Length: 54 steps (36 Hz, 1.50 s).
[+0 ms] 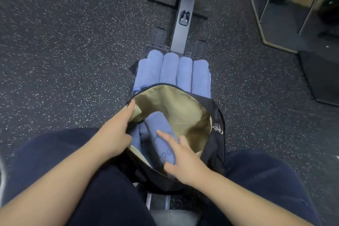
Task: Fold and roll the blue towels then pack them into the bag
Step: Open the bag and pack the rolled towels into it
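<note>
The left hand [117, 130] grips the rim of the black, tan-lined fabric bag [183, 108], keeping it open, so the right hand [181, 159], fingers clasped around a rolled blue terry towel [159, 134], can seat it inside; four more rolled blue towels [172, 71] wait just beyond.

Gym: speckled rubber floor [73, 60], rowing-machine rail [185, 11]
</note>
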Tool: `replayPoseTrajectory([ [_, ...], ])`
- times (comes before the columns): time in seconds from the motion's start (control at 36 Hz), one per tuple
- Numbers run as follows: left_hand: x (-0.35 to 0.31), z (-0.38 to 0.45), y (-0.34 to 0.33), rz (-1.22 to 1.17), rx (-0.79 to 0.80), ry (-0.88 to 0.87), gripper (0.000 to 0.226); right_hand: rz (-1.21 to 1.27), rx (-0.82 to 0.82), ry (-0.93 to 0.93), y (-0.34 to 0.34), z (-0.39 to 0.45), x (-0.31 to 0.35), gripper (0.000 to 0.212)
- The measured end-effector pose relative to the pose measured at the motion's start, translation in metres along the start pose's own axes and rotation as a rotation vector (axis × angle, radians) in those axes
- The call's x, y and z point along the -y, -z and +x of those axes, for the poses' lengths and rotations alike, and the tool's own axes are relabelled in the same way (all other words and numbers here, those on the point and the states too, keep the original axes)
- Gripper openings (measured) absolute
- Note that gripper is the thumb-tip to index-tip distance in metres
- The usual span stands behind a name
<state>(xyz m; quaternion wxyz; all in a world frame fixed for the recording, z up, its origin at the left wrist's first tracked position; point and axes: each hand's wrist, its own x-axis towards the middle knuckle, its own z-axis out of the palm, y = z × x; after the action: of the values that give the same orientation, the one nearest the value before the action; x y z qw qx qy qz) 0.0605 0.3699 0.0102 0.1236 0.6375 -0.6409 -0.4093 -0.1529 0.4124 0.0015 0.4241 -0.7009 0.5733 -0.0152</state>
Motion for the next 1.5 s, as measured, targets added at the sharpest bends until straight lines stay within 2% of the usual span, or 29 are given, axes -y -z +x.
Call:
replayPoseTrajectory([
  [0.11, -0.002, -0.003, -0.001, 0.023, 0.033, -0.037, 0.099, 0.015, 0.073, -0.195, -0.008, 0.018, -0.014, 0.082],
  [0.22, -0.002, -0.006, 0.000, 0.018, 0.029, -0.078, 0.096, 0.078, 0.055, -0.339, -0.015, 0.038, -0.029, 0.079],
  [0.44, -0.006, -0.008, 0.000, 0.050, 0.084, -0.116, 0.097, 0.024, -0.045, -0.389, -0.030, 0.062, -0.032, 0.078],
  [0.72, -0.001, -0.016, 0.003, 0.105, 0.320, -0.136, 0.107, 0.324, -0.126, -0.483, -0.044, 0.083, -0.027, 0.073],
  [0.81, -0.002, -0.020, 0.004, 0.087, 0.352, -0.124, 0.106, 0.262, -0.117, -0.485, -0.053, 0.079, -0.031, 0.077],
  [0.92, -0.008, -0.022, 0.007, 0.039, 0.285, -0.096, 0.107, 0.060, -0.111, -0.469, -0.057, 0.071, -0.042, 0.079],
  [1.08, -0.007, -0.019, 0.007, 0.070, 0.263, -0.101, 0.107, -0.006, -0.121, -0.385, -0.039, 0.061, -0.056, 0.075],
  [1.19, -0.007, -0.016, 0.005, 0.069, 0.245, -0.120, 0.105, -0.360, -0.146, -0.410, -0.034, 0.051, -0.057, 0.075],
  [1.28, -0.006, -0.016, 0.003, 0.089, 0.239, -0.130, 0.103, -0.489, -0.135, -0.417, -0.044, 0.050, -0.056, 0.081],
  [1.42, -0.002, -0.014, 0.001, 0.106, 0.225, -0.134, 0.104, -0.461, -0.037, -0.396, -0.067, 0.060, -0.058, 0.096],
  [1.5, -0.002, -0.013, 0.002, 0.110, 0.235, -0.111, 0.105, -0.261, 0.048, -0.391, -0.085, 0.067, -0.064, 0.104],
])
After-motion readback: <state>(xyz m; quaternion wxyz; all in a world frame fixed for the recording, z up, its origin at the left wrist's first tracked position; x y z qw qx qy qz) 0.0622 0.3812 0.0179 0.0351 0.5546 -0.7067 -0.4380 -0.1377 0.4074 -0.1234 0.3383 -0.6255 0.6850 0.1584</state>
